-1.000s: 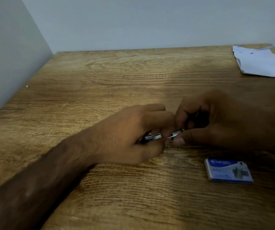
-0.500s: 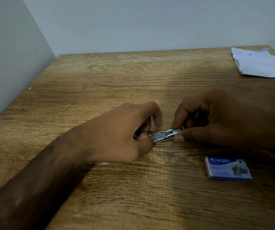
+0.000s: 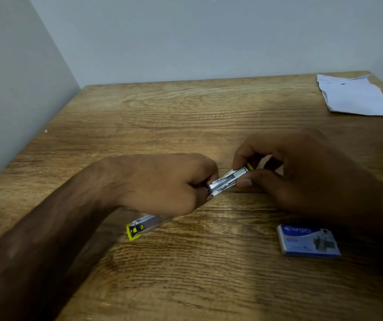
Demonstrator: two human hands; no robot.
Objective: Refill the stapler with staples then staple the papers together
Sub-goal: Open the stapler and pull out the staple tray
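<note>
My left hand (image 3: 162,184) is closed around a small silver stapler with yellow ends (image 3: 143,225); its rear end sticks out below my wrist. A shiny metal staple tray (image 3: 228,180) juts out of the stapler's front toward the right. My right hand (image 3: 301,172) pinches the tray's yellow-tipped far end between thumb and fingers. A blue staple box (image 3: 308,243) lies flat on the wooden table (image 3: 186,107), right of and nearer than my hands. White papers (image 3: 354,96) lie at the far right corner.
Grey walls close the table at the left and at the back. A tiny pale speck (image 3: 46,130) lies near the left wall. Bare wood stretches between my hands and the back wall.
The hands have drawn apart: more of the metal tray shows between them. The stapler's yellow rear end has come into sight below my left wrist.
</note>
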